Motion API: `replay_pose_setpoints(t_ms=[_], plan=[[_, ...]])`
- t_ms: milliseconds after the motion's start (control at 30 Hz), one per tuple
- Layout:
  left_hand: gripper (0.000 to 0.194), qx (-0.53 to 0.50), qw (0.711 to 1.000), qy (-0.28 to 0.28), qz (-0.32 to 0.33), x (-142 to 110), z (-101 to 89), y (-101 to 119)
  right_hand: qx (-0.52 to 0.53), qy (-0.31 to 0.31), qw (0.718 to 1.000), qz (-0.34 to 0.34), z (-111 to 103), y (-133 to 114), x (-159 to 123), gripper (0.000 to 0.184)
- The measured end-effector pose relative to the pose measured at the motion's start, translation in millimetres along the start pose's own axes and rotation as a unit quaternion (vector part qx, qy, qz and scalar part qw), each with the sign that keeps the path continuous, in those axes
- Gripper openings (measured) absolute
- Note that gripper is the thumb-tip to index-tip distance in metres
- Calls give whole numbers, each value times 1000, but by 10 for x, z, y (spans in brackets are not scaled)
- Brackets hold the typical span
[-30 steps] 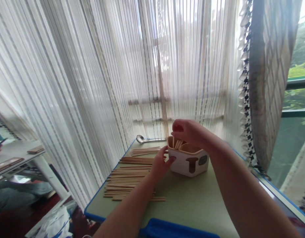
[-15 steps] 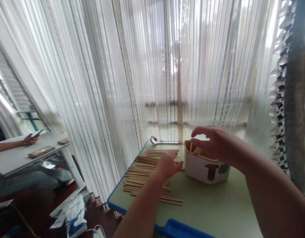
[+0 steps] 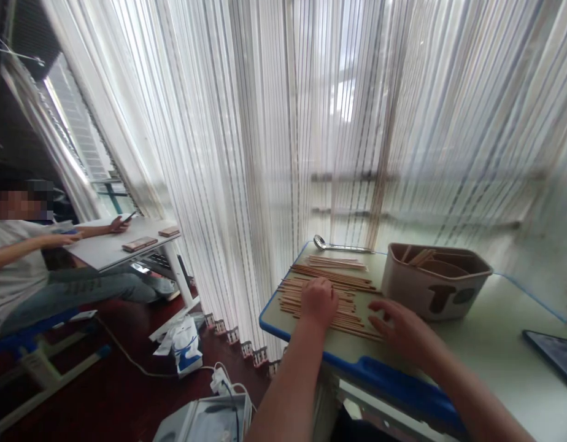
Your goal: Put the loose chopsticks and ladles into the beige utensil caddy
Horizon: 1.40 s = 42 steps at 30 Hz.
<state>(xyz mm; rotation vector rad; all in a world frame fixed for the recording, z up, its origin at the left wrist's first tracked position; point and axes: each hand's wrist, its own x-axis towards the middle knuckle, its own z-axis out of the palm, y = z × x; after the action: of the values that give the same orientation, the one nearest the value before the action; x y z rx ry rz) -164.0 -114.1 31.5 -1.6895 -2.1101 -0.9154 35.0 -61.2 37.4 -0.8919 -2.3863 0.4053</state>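
Wooden sticks (image 3: 290, 302) lay across the counter (image 3: 477, 331), under the curled left hand (image 3: 319, 301); whether it gripped any could not be told. Having just left the opening, the right hand (image 3: 396, 325), loosely spread and apparently holding nothing, was now beside them, at eight o'clock from the container (image 3: 405, 283), where more sticks (image 3: 421, 256) leaned.

Free: bare table (image 3: 486, 350), near side, right of the right hand (image 3: 394, 320).
Narrow: strip between sticks (image 3: 332, 275) and box (image 3: 407, 287); right hand at its near end.
Obstacles: box, high-walled; sticks, low, across the left, left hand (image 3: 319, 301) over them; ladle (image 3: 319, 242), far edge; curtain (image 3: 265, 153) beyond; dark-edged panel (image 3: 557, 362), far right.
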Motion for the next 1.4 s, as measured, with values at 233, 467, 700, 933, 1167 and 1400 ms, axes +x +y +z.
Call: replay_pose_setpoints(t_ms=[233,467,700,933,1167,1400], plan=[[14,-37,998,28,37,-9,38,-13,56,-27,998,-17,216,150,-161,26],[12,-52,991,88,92,-27,72,-5,12,14,1000,18,246,169,-101,28],[12,-9,982,122,141,-6,131,11,14,14,1000,8,269,185,-123,21],[11,-2,970,186,157,27,175,16,8,23,999,23,318,227,-60,32],[13,-20,964,238,113,-22,57,-8,135,136,977,97,207,315,-86,32],[24,14,965,125,231,-8,103,75,234,287,913,171,49,329,-143,42]])
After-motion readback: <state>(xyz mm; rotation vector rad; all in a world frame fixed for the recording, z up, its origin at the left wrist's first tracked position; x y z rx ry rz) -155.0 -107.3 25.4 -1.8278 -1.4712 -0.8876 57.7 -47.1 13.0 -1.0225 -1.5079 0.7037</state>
